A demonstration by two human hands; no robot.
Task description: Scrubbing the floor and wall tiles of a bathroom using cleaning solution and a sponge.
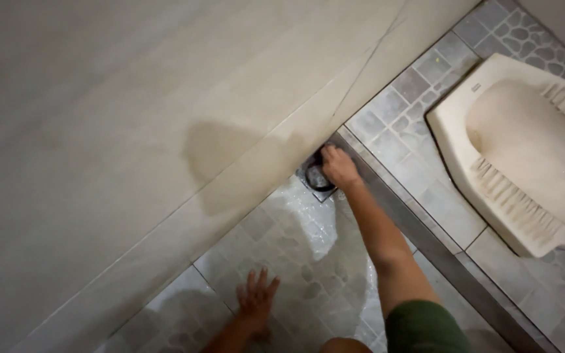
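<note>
My right hand (339,166) reaches to a square metal floor drain (315,179) in the corner where the tiled floor meets the wall. Its fingers are curled over the drain's round dark opening and touch it; what they grip, if anything, is hidden under the hand. My left hand (256,298) lies flat on the wet grey pebble-patterned floor tiles (295,242), fingers spread, holding nothing. A green sleeve (423,327) covers my right upper arm.
A large pale tiled wall (132,131) fills the left side. A cream squat toilet pan (531,157) sits on a raised tiled step at the right, edged by a dark grey strip (439,252). The floor near the drain glistens with water.
</note>
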